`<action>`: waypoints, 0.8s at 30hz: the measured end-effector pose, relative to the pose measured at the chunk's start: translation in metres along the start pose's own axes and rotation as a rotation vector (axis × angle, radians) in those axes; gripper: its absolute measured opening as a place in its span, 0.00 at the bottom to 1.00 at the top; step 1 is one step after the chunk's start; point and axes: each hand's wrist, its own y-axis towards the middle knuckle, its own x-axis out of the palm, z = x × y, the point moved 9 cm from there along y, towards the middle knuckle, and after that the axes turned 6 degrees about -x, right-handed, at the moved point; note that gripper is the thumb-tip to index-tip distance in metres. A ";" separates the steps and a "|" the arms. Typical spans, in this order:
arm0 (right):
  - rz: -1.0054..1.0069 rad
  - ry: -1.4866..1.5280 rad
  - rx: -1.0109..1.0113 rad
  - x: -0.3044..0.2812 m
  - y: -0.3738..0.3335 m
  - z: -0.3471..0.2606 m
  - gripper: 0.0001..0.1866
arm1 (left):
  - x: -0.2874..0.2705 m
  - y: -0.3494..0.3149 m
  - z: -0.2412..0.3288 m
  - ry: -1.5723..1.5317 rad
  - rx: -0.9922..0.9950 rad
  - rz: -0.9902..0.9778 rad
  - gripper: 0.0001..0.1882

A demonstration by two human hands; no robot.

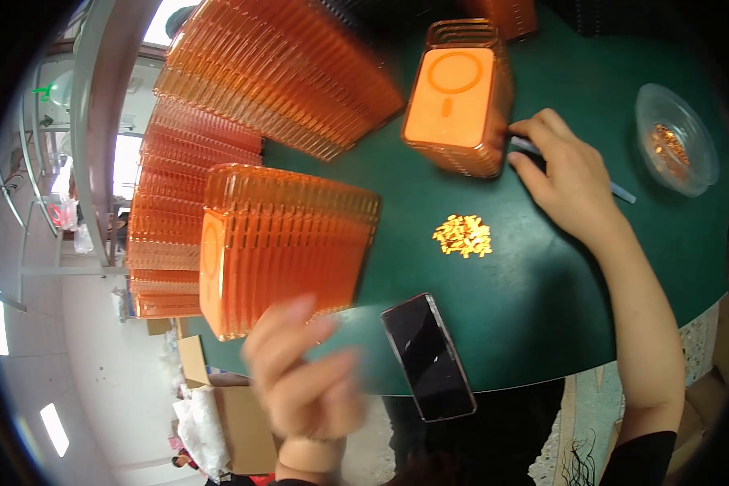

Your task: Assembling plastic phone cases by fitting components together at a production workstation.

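My right hand (565, 174) is closed around a thin pale pen-like stick (622, 193), whose other end shows between thumb and forefinger. Those fingertips are beside a stack of clear orange phone cases (462, 97), topped by a solid orange face with a ring and a short bar. My left hand (308, 373) is raised near the front edge of the table, close to another orange case stack (292, 243). Motion smears its fingers, so I cannot make out anything in them. A small pile of shiny gold pieces (463, 236) lies between the hands.
Long rows of orange cases (275, 73) fill the far left of the green table (526, 324). A dark phone (431, 356) lies at the front edge, partly overhanging it. On the right, a clear round tub (677, 139) holds more gold pieces. Cardboard boxes (247, 429) stand at lower left.
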 end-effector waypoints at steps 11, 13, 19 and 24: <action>-0.042 0.006 0.037 -0.002 -0.003 0.000 0.14 | 0.216 0.151 -0.065 0.214 -0.372 -0.551 0.55; -0.049 0.007 0.042 -0.003 -0.002 0.001 0.14 | 0.207 0.155 -0.063 0.163 -0.337 -0.443 0.53; -0.031 -0.005 0.019 0.002 -0.004 0.010 0.14 | 0.125 0.105 -0.036 -0.692 -0.431 -0.244 0.41; -0.014 -0.050 -0.063 0.001 0.005 0.000 0.15 | 0.035 -0.043 -0.044 -0.893 -0.793 -0.524 0.29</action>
